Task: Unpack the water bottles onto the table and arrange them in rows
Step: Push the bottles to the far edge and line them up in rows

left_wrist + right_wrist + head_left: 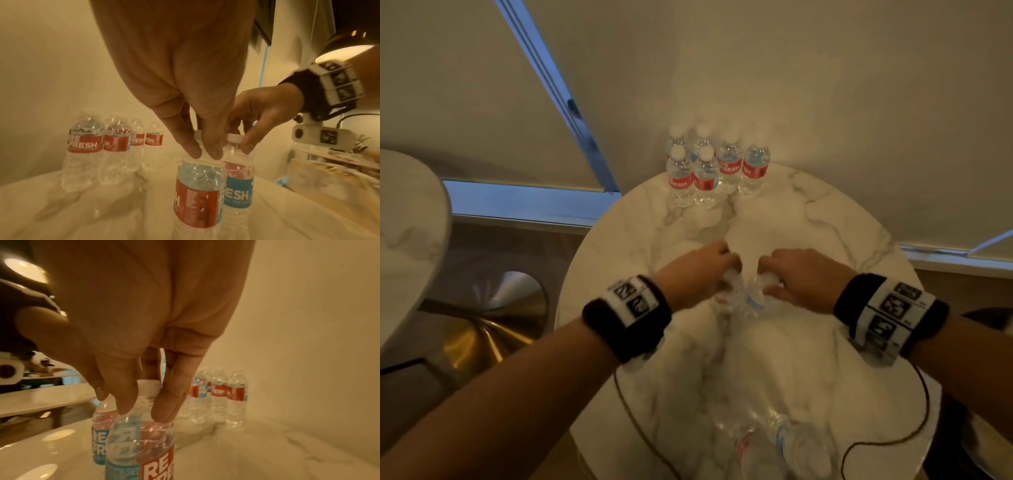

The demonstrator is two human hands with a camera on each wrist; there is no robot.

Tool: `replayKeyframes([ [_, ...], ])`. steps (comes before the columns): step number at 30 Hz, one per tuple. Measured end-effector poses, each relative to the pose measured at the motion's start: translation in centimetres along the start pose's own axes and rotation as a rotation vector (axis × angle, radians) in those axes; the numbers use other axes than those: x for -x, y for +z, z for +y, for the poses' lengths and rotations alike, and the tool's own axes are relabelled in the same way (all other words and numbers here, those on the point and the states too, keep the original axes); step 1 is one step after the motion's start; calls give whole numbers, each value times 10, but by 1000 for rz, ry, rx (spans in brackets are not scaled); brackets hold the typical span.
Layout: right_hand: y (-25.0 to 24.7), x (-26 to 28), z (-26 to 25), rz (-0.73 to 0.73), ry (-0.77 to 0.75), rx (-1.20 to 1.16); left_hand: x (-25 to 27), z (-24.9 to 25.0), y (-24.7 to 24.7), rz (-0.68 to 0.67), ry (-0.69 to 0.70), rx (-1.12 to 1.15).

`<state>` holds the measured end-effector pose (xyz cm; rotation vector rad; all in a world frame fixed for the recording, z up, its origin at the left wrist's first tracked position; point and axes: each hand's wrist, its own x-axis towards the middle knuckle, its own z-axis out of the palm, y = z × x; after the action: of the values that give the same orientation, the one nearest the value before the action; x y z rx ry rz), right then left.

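Observation:
Two clear water bottles with red-and-blue labels stand upright side by side over the middle of the round marble table (842, 219). My left hand (717, 265) grips the left bottle (197, 203) by its cap and neck from above. My right hand (779, 270) pinches the white cap of the right bottle (238, 193) the same way. In the right wrist view the right hand (141, 402) curls over its bottle (144, 451), with the other bottle (98, 434) just behind. Several bottles (714, 168) stand in two short rows at the far edge.
A crumpled clear plastic pack (767, 442) with bottles lying in it sits at the table's near edge, beside thin dark cables (924, 404). A second marble table (407, 233) and a gold pedestal base (482, 335) are on the left. A pale blind (825, 102) rises behind the far rows.

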<state>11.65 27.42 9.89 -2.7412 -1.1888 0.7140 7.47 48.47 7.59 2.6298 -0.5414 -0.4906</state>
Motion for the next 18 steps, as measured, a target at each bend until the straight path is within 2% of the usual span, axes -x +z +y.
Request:
replayKeyframes([
  [4,-32,-63,45,90,168,16,-89,-32,-36,70,-25,-38],
  [8,-56,-116,76,174,234,10,-146,-62,-64,119,-65,-44],
  [12,-69,-147,90,212,257,11,-176,-81,-80,129,-104,-83],
  [18,-76,-168,104,229,257,19,-193,-95,-85,152,-127,-127],
])
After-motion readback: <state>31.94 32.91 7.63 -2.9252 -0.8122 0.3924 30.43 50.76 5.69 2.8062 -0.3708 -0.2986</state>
